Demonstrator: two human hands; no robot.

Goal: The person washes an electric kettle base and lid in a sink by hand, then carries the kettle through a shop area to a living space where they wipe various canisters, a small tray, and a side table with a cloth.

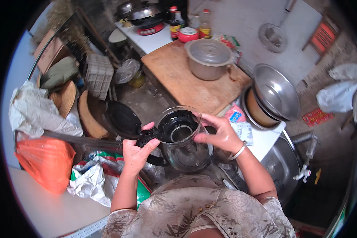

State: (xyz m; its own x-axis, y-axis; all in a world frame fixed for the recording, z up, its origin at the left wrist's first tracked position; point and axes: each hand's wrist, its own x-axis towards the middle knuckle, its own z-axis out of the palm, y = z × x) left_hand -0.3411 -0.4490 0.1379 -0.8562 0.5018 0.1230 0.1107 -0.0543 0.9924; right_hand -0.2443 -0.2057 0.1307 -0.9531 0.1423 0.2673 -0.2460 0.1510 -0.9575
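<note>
A clear glass teapot (pixel 189 157) with a black plastic collar and handle is held up before my chest. Its black lid (pixel 123 119) is swung back to the left on the hinge. My left hand (pixel 138 153) grips the handle near that hinge, thumb on top. On the other side, my right hand (pixel 220 132) holds the glass at the rim, with fingers and thumb around its edge. Looking down through the mouth, I see a dark inner ring; the glass below looks clear. A bangle (pixel 238 150) circles my right wrist.
Ahead is a wooden board (pixel 172 71) with a lidded pot (pixel 209 62). To the right stand metal basins (pixel 276 92), a steel sink (pixel 276 166) and a tap (pixel 304 172). An orange plastic bag (pixel 46 163) and a crumpled sack (pixel 92 181) lie at the left.
</note>
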